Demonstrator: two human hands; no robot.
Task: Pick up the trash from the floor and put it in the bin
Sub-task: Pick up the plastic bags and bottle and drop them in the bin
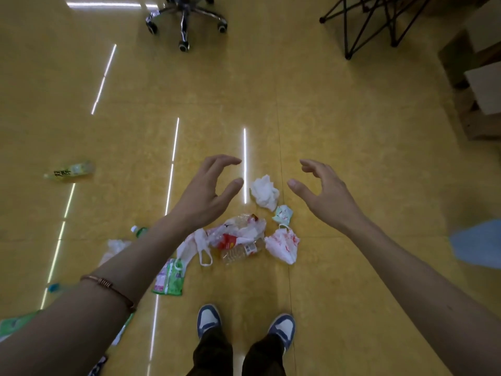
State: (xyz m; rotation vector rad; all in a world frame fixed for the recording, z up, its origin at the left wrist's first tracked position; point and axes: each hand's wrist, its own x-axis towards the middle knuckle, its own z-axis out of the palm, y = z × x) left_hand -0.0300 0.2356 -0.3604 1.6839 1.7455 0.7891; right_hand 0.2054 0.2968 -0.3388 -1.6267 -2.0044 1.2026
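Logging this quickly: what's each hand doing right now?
Left hand: open, fingers spread, holding nothing.
Right hand: open, fingers spread, holding nothing.

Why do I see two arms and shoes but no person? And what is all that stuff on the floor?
The camera sits on the person's head and looks down, so you see only what they see: their own arms and their shoes. There is just this one picture, and no machine.

The left hand and the right hand are stretched out over the yellow floor. Both are open and hold nothing.

Below them lies trash: a crumpled white tissue, a heap of plastic bags, a clear bottle and a green packet. Another bottle lies apart, far to the left. The wheels at the top belong to an office chair.

I cannot clearly spot a bin here.
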